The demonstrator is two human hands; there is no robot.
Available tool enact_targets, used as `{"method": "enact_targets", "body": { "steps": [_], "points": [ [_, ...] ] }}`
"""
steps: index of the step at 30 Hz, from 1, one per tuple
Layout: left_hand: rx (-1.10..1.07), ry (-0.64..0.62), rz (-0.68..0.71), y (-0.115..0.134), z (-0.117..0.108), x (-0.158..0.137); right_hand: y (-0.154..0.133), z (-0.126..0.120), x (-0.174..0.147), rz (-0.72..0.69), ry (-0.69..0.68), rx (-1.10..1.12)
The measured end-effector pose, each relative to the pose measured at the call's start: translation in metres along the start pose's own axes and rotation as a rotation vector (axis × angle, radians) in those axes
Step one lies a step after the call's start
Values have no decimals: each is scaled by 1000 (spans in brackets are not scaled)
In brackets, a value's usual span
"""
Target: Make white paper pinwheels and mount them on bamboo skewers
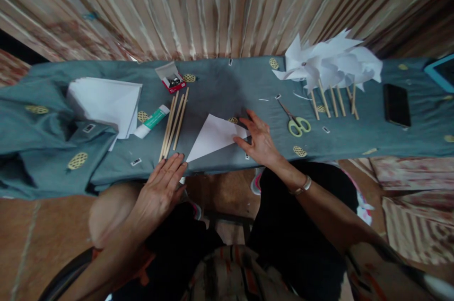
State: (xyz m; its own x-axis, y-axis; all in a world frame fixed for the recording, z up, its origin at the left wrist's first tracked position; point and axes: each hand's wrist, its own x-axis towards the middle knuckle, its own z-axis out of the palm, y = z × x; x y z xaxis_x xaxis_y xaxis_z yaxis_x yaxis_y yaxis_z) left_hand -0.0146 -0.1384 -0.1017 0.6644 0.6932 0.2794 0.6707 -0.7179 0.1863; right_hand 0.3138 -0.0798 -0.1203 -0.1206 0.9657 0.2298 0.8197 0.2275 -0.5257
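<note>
A white sheet of paper (215, 138), folded to a triangle, lies on the cloth-covered table in front of me. My right hand (260, 141) is at its right corner, fingers spread, thumb and fingertips touching or just over the paper. Flat near the table's front edge rests my left hand (166, 179), fingers stretched out beside the triangle's lower left corner. Just beyond its fingertips are several thin wooden sticks (173, 124), laid side by side. Green-handled scissors (297, 121) lie to the right of my right hand.
At the left is a stack of white paper (106, 102), with a glue stick (152, 121) beside it. An open red box (173, 82) holds small metal pieces. Several paper pinwheels (331, 67) on sticks lie back right, near a black phone (397, 105) and a blue-edged device (440, 74).
</note>
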Motion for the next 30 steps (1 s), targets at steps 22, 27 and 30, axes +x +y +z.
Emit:
{"method": "enact_targets", "body": {
  "steps": [22, 27, 30],
  "points": [
    [-1022, 187, -676, -12, 1, 109, 2, -43, 30, 101, 0, 686],
    [-1304, -3, -799, -26, -4, 152, 6, -65, 35, 102, 53, 739],
    [-1349, -200, -798, -25, -7, 167, 8, -71, 36, 99, 60, 752]
  ]
}}
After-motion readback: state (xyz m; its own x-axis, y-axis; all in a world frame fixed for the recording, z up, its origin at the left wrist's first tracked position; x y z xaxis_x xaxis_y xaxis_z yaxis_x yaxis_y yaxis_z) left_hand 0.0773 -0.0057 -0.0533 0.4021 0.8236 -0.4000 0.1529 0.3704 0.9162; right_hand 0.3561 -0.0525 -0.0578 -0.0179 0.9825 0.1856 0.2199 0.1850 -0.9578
